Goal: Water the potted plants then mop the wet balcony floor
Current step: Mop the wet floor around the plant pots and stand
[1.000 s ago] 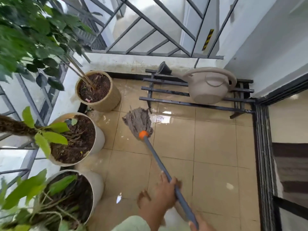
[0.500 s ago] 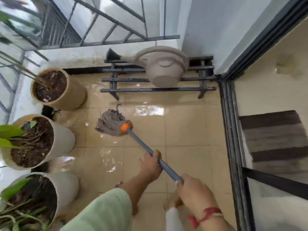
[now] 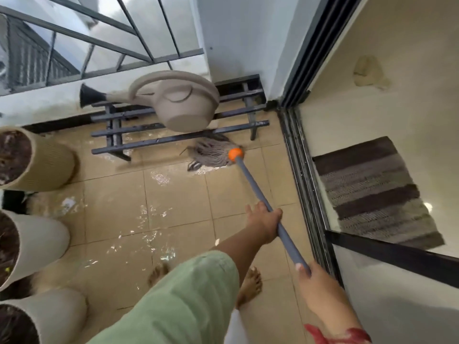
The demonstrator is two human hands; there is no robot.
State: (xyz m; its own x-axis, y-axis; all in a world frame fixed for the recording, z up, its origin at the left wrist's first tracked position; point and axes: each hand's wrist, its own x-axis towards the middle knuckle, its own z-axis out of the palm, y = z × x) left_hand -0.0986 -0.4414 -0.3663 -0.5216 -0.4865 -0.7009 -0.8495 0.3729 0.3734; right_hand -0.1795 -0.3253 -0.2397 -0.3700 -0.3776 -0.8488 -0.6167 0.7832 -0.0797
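Both hands are clamped on the mop handle point(image 3: 255, 187): the left hand point(image 3: 264, 223) wraps it about midway along, and the right hand point(image 3: 315, 281) grips it lower, near its end, the two well apart along the shaft. The handle's long axis runs from the right hand at 5 o'clock up to the orange collar point(image 3: 235, 154) at 11 o'clock, so the left hand is nearer the mop head point(image 3: 213, 153). That head lies on the wet balcony floor point(image 3: 173, 207), its strands fanned toward 9 o'clock, right by the front bar of the dark rack point(image 3: 139, 145) that carries the watering can point(image 3: 173, 100). Shiny puddles point(image 3: 159, 177) sit at 9 to 10 o'clock from the left hand, between the mop head and the pots point(image 3: 42, 162) at the left edge. The next stroke probably needs to drag the head that way, across the handle's line.
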